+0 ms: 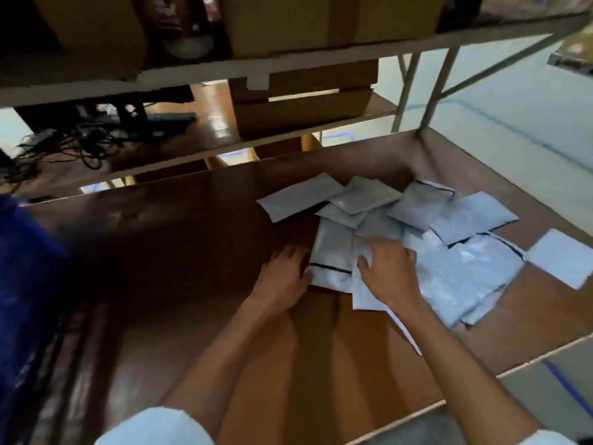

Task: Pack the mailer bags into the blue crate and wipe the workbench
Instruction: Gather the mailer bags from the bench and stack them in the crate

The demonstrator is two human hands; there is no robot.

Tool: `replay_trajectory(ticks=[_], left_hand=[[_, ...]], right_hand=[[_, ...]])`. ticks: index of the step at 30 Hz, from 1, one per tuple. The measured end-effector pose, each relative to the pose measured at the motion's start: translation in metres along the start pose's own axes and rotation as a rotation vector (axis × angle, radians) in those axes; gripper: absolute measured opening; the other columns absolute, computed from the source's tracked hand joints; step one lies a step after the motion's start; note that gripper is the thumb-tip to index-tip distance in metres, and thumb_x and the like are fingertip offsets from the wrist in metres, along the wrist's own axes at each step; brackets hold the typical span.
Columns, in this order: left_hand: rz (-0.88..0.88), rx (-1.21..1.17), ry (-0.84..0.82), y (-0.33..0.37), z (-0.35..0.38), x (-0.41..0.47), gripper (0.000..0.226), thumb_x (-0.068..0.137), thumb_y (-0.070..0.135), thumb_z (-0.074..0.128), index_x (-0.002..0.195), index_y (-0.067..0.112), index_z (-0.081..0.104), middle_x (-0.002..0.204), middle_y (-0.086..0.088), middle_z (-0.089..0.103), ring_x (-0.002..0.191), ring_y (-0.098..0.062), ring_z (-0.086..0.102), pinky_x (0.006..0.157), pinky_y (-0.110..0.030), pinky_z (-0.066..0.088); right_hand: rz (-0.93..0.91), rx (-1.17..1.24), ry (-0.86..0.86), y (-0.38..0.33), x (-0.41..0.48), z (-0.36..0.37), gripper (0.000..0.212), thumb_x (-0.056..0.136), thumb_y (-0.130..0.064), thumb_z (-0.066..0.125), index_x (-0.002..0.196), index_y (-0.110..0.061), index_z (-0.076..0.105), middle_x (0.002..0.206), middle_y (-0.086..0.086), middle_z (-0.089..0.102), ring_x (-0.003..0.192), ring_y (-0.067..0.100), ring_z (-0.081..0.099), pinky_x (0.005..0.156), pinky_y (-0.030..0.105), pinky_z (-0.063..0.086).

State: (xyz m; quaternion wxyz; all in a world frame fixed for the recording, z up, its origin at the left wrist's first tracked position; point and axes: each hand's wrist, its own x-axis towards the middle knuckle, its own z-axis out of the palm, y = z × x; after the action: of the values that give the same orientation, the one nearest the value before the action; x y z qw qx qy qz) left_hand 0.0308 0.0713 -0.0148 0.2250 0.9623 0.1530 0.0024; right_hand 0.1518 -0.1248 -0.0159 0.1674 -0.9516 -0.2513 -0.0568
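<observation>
Several grey mailer bags (449,264) lie in a loose overlapping pile on the brown workbench (179,252), right of centre. My left hand (285,277) touches the left edge of the nearest bag (333,252), fingers slightly curled against it. My right hand (390,268) rests on top of the pile just beside it, fingers spread and bent over a bag. The blue crate (22,284) shows only as a blurred blue shape at the far left edge.
A white square cloth or pad (560,258) lies on the bench to the right of the pile. Shelves with cardboard boxes (305,101) rise behind the bench. Tangled black cables (80,139) sit on the lower shelf at the left. The bench's front edge runs at lower right.
</observation>
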Motion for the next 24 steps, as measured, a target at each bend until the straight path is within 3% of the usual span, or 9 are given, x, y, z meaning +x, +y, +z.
replay_trajectory(ticks=[4, 6, 15, 18, 24], left_hand=[[0.051, 0.092, -0.204, 0.039, 0.036, 0.033, 0.066, 0.103, 0.055, 0.038, 0.160, 0.043, 0.006, 0.171, 0.008, -0.006, 0.156, -0.034, -0.003, 0.121, -0.064, 0.013], [0.062, 0.144, -0.215, 0.043, 0.046, 0.042, 0.066, 0.102, 0.063, 0.031, 0.158, 0.050, -0.002, 0.169, 0.012, -0.014, 0.155, -0.034, -0.012, 0.121, -0.064, 0.005], [-0.045, 0.174, -0.032, -0.009, 0.020, -0.004, 0.046, 0.100, 0.064, 0.036, 0.142, 0.046, 0.040, 0.159, 0.006, 0.028, 0.142, -0.032, 0.032, 0.113, -0.054, 0.030], [-0.152, 0.237, 0.015, -0.038, 0.014, -0.049, 0.041, 0.098, 0.066, 0.038, 0.134, 0.047, 0.045, 0.152, 0.004, 0.033, 0.135, -0.032, 0.039, 0.107, -0.053, 0.035], [-0.389, 0.233, 0.071, -0.082, 0.002, -0.117, 0.055, 0.090, 0.066, 0.057, 0.137, 0.041, 0.043, 0.150, -0.001, 0.032, 0.130, -0.033, 0.045, 0.099, -0.050, 0.047]], right_hand=[[0.054, -0.107, -0.177, 0.038, -0.008, 0.019, 0.057, 0.094, -0.062, 0.038, 0.145, -0.037, 0.044, 0.157, 0.000, 0.038, 0.136, 0.027, 0.042, 0.102, 0.049, 0.032], [0.023, -0.083, -0.206, 0.038, -0.010, 0.027, 0.063, 0.092, -0.069, 0.028, 0.150, -0.043, 0.035, 0.163, -0.001, 0.028, 0.141, 0.028, 0.037, 0.107, 0.050, 0.030], [-0.059, -0.059, -0.226, 0.007, -0.027, 0.042, 0.070, 0.094, -0.073, 0.025, 0.156, -0.041, 0.023, 0.166, -0.004, 0.021, 0.150, 0.028, 0.023, 0.115, 0.049, 0.020], [-0.143, -0.032, -0.253, -0.020, -0.043, 0.048, 0.070, 0.095, -0.072, 0.024, 0.157, -0.039, 0.022, 0.166, -0.003, 0.021, 0.152, 0.028, 0.018, 0.118, 0.050, 0.014], [-0.414, 0.047, -0.327, -0.081, -0.076, 0.062, 0.071, 0.092, -0.073, 0.024, 0.155, -0.040, 0.028, 0.165, -0.006, 0.024, 0.152, 0.025, 0.020, 0.122, 0.051, 0.013]])
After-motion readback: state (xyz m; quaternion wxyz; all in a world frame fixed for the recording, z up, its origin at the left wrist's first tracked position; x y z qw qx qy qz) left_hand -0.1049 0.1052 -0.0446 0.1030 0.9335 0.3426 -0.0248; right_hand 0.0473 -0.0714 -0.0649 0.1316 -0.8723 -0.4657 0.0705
